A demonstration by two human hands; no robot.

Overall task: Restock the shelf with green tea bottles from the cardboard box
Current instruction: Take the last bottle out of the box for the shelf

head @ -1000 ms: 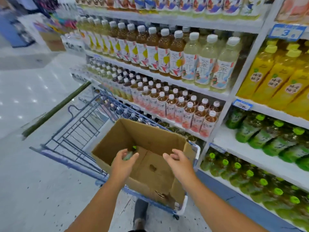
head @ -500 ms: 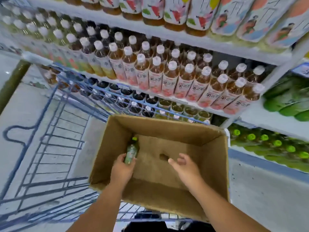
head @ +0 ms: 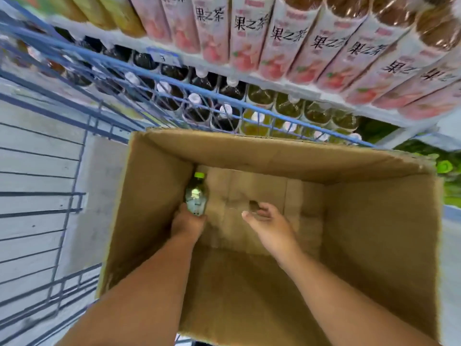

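Note:
The open cardboard box (head: 374, 221) sits in a blue wire cart, and both my arms reach down into it. One green tea bottle (head: 196, 196) with a light green cap stands against the box's left inner wall. My left hand (head: 187, 224) grips this bottle from below, fingers wrapped round its lower part. My right hand (head: 268, 224) hovers over the bare box floor near a small hole, fingers loosely extended and holding nothing. Green-capped bottles (head: 444, 167) show on the shelf at the far right.
The blue cart's rail (head: 174, 81) runs between the box and the shelving. Pink-labelled tea bottles (head: 287, 46) fill the shelf above; dark and yellowish bottles (head: 224, 113) stand on the shelf below. Grey floor lies to the left.
My head has leaned in over the box, so it fills more of the view. My left hand has reached deeper and now wraps the green tea bottle's lower part. My right hand stays empty.

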